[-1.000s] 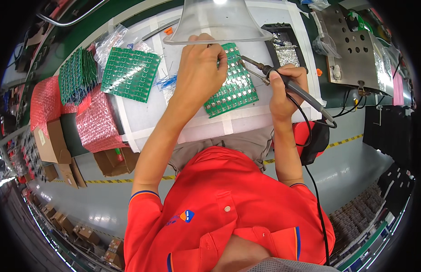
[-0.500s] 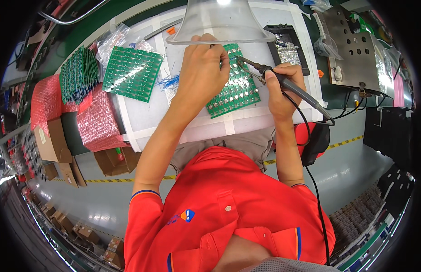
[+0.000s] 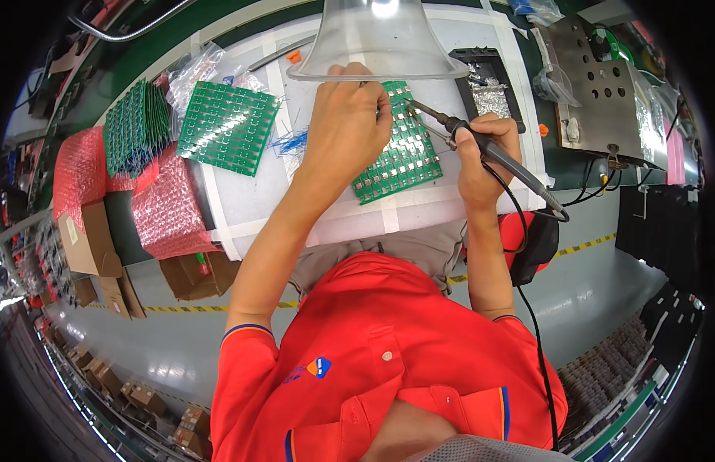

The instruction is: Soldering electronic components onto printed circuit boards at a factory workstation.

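Note:
My right hand (image 3: 487, 158) is wrapped round a soldering iron (image 3: 519, 164), its tip angled left over the upper part of a green circuit board (image 3: 400, 163). A thin metal guide runs beneath the iron's shaft. My left hand (image 3: 349, 127) is closed with fingers curled at the board's upper left. Whatever its fingertips pinch is hidden behind the hand. Rows of small silvery parts cover the board, which lies slightly tilted on the white work mat (image 3: 457, 204). Blue wires (image 3: 290, 143) lie beside my left wrist.
A clear funnel-shaped hood (image 3: 376, 46) hangs above my hands. Another green board (image 3: 228, 127) and a stack of boards (image 3: 138, 127) are at left, by pink bubble wrap (image 3: 169, 208). At right are a black tray with silvery scraps (image 3: 490, 96) and a perforated metal box (image 3: 600, 92).
The soldering iron has shifted slightly over the board, its angle a little changed. My left hand stays closed in nearly the same place. The whole view has moved slightly.

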Motion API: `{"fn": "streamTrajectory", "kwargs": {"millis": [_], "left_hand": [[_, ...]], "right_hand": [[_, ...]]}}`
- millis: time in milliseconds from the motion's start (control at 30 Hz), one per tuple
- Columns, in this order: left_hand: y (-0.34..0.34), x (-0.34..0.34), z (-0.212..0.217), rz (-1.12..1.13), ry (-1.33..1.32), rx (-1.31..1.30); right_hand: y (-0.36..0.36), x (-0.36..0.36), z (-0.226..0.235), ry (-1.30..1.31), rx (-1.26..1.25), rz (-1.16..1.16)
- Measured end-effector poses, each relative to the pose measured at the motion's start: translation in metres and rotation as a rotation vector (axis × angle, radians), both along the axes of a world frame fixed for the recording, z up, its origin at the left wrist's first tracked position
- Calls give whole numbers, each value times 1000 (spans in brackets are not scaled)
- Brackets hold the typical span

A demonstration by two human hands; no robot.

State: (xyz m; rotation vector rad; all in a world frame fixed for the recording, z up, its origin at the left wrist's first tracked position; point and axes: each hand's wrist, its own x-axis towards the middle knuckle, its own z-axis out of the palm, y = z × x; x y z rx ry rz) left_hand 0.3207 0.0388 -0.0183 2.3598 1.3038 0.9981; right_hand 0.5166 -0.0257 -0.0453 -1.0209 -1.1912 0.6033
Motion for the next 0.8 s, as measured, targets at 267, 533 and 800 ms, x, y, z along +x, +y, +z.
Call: {"fn": "streamTrajectory", "kwargs": {"millis": [267, 533, 800], "left_hand": [[1, -7, 10, 5, -58, -126], [-1, -1, 16, -15, -92, -131], [5, 11, 5, 18, 46, -22]], "right_hand": [[-1, 1, 0, 29, 36, -43], [-1, 1, 1, 58, 68, -73], [-2, 0, 2, 33, 17, -57]]}}
